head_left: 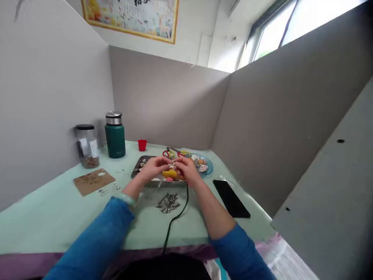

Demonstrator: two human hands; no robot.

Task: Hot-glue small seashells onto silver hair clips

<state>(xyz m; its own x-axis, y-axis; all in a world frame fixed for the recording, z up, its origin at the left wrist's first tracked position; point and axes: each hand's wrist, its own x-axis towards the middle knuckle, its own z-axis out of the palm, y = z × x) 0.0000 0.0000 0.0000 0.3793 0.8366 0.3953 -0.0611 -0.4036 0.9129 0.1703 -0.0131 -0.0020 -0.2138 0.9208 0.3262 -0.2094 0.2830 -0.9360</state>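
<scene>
A small pale piece was held up over a metal tray, between the fingers of the left hand and the right hand, both clamped on it; its exact shape was too small to tell. A yellow item lay below it in the tray. Just in front, small metal parts sat heaped on the desk, beside a black cord. A blue plate stood right of the tray, a black slab nearer. Leftward lay brown cardboard; behind it stood a green bottle.
</scene>
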